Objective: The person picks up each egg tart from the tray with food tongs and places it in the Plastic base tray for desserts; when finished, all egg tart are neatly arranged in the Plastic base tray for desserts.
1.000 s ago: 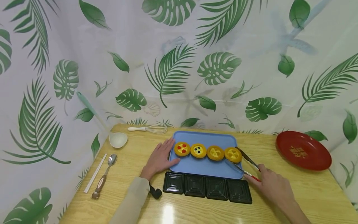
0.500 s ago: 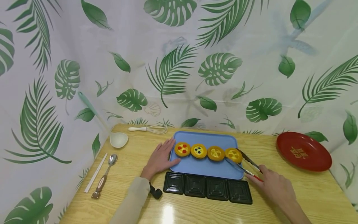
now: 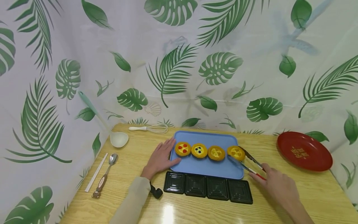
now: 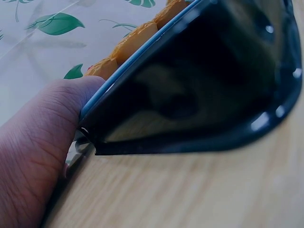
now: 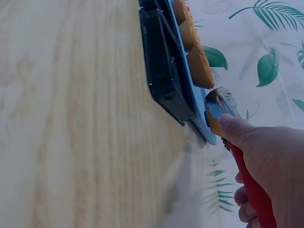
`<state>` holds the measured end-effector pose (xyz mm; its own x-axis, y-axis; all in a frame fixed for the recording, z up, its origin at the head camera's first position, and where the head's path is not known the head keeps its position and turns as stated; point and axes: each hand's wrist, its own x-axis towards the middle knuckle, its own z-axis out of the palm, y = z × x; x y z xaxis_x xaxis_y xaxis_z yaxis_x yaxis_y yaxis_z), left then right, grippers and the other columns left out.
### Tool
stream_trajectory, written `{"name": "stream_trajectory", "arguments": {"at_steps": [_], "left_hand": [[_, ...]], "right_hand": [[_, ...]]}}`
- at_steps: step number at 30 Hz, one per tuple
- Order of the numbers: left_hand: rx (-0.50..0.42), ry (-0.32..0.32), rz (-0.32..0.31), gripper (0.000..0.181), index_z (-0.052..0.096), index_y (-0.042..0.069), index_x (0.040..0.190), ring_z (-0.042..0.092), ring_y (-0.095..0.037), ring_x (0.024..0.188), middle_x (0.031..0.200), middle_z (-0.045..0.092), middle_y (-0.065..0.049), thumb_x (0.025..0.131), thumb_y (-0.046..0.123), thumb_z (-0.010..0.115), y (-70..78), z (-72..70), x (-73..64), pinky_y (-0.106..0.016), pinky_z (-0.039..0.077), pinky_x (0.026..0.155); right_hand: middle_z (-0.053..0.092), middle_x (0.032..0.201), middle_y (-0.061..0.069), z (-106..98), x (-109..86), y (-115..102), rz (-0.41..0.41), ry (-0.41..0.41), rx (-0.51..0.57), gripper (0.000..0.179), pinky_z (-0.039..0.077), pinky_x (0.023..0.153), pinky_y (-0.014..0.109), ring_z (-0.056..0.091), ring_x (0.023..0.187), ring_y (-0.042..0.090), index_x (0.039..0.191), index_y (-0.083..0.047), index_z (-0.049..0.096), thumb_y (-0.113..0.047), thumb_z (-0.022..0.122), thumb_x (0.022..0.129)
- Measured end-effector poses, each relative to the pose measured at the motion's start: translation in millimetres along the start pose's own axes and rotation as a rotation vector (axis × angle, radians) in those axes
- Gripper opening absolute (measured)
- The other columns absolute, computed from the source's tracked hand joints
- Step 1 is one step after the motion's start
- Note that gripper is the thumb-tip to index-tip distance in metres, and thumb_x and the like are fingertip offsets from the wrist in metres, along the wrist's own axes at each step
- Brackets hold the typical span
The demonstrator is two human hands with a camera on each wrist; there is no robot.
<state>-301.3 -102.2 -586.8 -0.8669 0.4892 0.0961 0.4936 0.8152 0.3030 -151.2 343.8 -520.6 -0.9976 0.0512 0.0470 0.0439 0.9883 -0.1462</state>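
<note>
My right hand (image 3: 281,186) grips red-handled tongs (image 3: 251,170), whose tips stand on either side of the rightmost egg tart (image 3: 236,152). That tart sits at the right end of a blue tray (image 3: 207,169), a small gap apart from the other tarts. A tart with red pieces (image 3: 183,149), one with dark dots (image 3: 199,150) and one with yellow wedges (image 3: 216,153) stand in a row beside it. My left hand (image 3: 159,158) rests with spread fingers on the tray's left edge. In the right wrist view the red handle (image 5: 254,190) lies in my fingers.
Several black square dishes (image 3: 195,185) line the tray's front edge. A red oval plate (image 3: 304,151) leans at the back right. A whisk (image 3: 148,128), a ladle (image 3: 118,139), a spoon (image 3: 104,175) and a white stick (image 3: 96,172) lie to the left.
The tongs and the rightmost tart have shifted slightly right, opening a gap from its neighbour. My left hand stays on the tray's edge.
</note>
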Motion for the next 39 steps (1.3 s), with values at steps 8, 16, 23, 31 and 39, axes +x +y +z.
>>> {"name": "stream_trajectory", "arguments": {"at_steps": [8, 16, 23, 31, 39], "left_hand": [[0.002, 0.004, 0.002, 0.100, 0.016, 0.015, 0.169, 0.015, -0.023, 0.161, 0.175, 0.015, 0.000, 0.096, 0.076, 0.045, -0.4, -0.5, -0.6, -0.046, 0.012, 0.130], [-0.020, 0.016, 0.007, 0.100, 0.018, 0.014, 0.169, 0.018, -0.025, 0.161, 0.175, 0.017, -0.001, 0.095, 0.076, 0.047, 0.4, -1.7, -1.5, -0.047, 0.014, 0.130], [-0.014, 0.012, 0.003, 0.100, 0.017, 0.015, 0.169, 0.017, -0.023, 0.161, 0.175, 0.015, 0.000, 0.095, 0.076, 0.046, 0.8, -0.9, -0.5, -0.046, 0.012, 0.130], [-0.025, 0.018, 0.001, 0.100, 0.016, 0.016, 0.169, 0.016, -0.023, 0.161, 0.175, 0.016, -0.001, 0.095, 0.076, 0.046, -0.1, 0.0, 0.1, -0.046, 0.011, 0.130], [-0.019, 0.017, 0.004, 0.101, 0.016, 0.016, 0.169, 0.015, -0.022, 0.161, 0.175, 0.017, -0.001, 0.095, 0.077, 0.046, -1.9, 0.7, -0.2, -0.045, 0.012, 0.130]], "right_hand": [[0.047, 0.060, 0.003, -11, -1.7, 1, -0.023, 0.095, -0.014, 0.071, 0.034, 0.040, 0.033, 0.041, 0.048, 0.021, 0.112, -0.003, 0.063, -0.071, 0.063, 0.092], [0.060, 0.068, 0.007, -24, -5.2, -14, -0.073, 0.142, -0.008, 0.072, 0.034, 0.038, 0.031, 0.040, 0.047, 0.019, 0.115, -0.003, 0.066, -0.071, 0.067, 0.090], [0.066, 0.071, 0.010, -30, -11.5, -42, -0.126, 0.174, -0.045, 0.066, 0.032, 0.037, 0.030, 0.038, 0.042, 0.018, 0.115, -0.007, 0.064, -0.064, 0.077, 0.085], [0.071, 0.079, 0.010, -28, -18.4, -73, -0.211, 0.178, -0.033, 0.065, 0.033, 0.038, 0.028, 0.040, 0.042, 0.016, 0.121, -0.009, 0.067, -0.062, 0.078, 0.085], [0.069, 0.073, 0.003, -16, -23.8, -102, -0.303, 0.206, -0.031, 0.062, 0.027, 0.036, 0.024, 0.032, 0.038, 0.009, 0.116, -0.011, 0.070, -0.063, 0.080, 0.082]]}}
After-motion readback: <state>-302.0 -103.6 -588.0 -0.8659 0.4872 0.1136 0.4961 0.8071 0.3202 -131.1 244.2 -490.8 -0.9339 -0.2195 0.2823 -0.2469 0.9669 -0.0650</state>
